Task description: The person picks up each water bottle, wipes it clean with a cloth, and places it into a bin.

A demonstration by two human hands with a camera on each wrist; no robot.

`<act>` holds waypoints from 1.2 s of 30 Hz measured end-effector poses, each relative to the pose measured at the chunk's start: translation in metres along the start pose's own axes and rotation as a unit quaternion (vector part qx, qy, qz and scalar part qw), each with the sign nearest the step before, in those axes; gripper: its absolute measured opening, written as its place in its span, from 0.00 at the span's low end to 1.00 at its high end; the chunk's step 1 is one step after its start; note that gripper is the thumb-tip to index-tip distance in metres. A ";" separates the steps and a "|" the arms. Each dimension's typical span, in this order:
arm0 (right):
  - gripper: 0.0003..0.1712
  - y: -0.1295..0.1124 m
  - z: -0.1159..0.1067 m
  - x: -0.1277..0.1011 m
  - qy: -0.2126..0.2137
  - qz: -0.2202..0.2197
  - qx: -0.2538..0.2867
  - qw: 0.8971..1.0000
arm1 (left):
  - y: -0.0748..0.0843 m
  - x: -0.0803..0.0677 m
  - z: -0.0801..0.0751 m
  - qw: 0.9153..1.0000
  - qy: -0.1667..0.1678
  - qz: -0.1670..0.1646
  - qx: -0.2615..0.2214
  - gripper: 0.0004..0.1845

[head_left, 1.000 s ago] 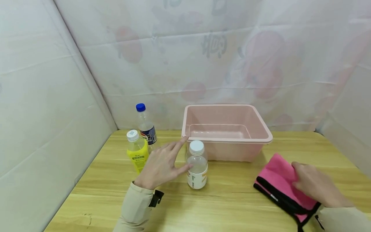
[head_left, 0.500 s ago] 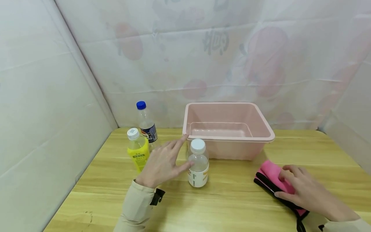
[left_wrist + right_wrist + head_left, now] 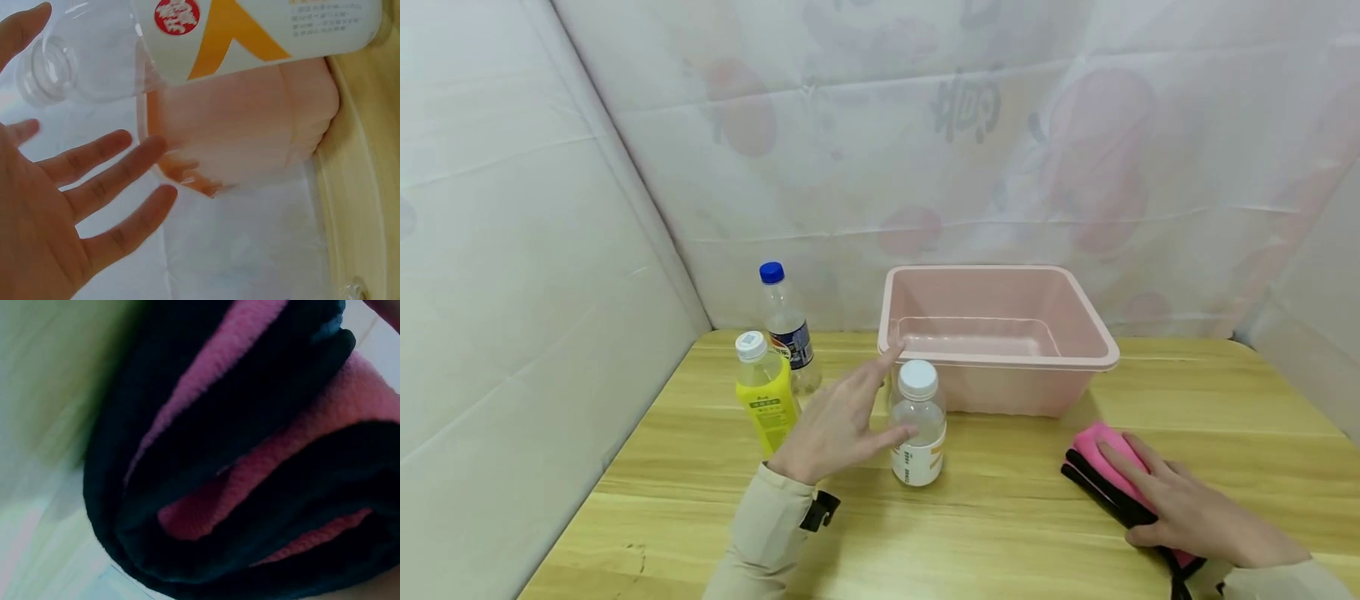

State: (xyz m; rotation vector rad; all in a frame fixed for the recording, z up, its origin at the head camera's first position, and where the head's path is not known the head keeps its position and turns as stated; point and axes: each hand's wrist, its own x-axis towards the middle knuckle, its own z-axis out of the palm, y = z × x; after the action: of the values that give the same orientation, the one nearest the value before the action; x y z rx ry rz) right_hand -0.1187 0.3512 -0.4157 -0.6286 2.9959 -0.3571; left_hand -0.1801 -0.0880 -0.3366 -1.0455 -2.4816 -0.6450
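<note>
My left hand (image 3: 838, 421) sits just left of centre in the head view, fingers spread and straight, the thumb tip touching the side of the clear bottle with the white cap (image 3: 917, 423). Nothing is gripped there; the hand is released. In the left wrist view the same fingers (image 3: 106, 187) fan out across the lower left, with the bottle's orange-and-white label (image 3: 250, 34) filling the top of the frame. Behind the bottle, in the middle of the frame, stands the pink plastic bin (image 3: 1000, 287). Further left are the yellow bottle (image 3: 763, 392) and, behind it, the blue-capped bottle (image 3: 786, 327), both upright on the desk (image 3: 985, 533). Over at the lower right, my right hand (image 3: 1180, 510) lies flat on the folded pink cloth with black trim (image 3: 1093, 454), fingers straight, pressing down on it. The right wrist view is filled with that cloth's (image 3: 262, 469) stacked pink and black folds, close up.
</note>
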 end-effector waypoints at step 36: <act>0.48 -0.014 -0.028 0.018 0.205 -0.098 -0.093 0.969 | -0.003 0.003 0.012 0.995 -0.007 0.070 -0.074 0.45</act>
State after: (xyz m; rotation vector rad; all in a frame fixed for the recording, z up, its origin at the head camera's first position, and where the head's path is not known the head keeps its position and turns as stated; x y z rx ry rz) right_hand -0.1328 0.3371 -0.3857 -0.9851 3.3982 -0.2397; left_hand -0.1866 -0.0817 -0.3456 -1.2704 -2.3756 -0.7883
